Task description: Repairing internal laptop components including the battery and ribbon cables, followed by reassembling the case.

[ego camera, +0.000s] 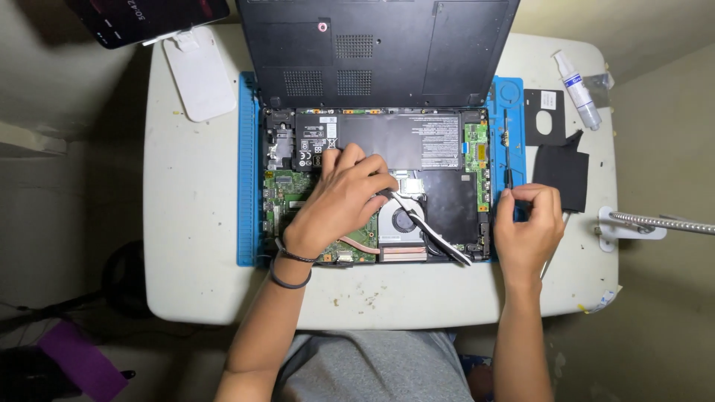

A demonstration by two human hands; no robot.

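An opened laptop [447, 201] lies on a blue work mat [249, 186], its bottom cover [380, 45] propped up behind it. My left hand [339, 205] rests on the green board [281, 186], fingers bent, with the tips near the black battery [402, 138]. A flat black-and-silver strip [436, 238] runs from under those fingers across the fan [402, 221] to the lower right corner. My right hand [530, 227] sits at the laptop's right edge, thumb and forefinger pinched at the lower end of a thin dark screwdriver [507, 152] on the mat.
All of this sits on a white table [194, 246]. Right of the mat lie black pads [562, 175], a small white tube [577, 89] and a metal gooseneck on a white clamp [633, 222]. A white stand [199, 71] with a dark tablet [149, 16] is at the back left.
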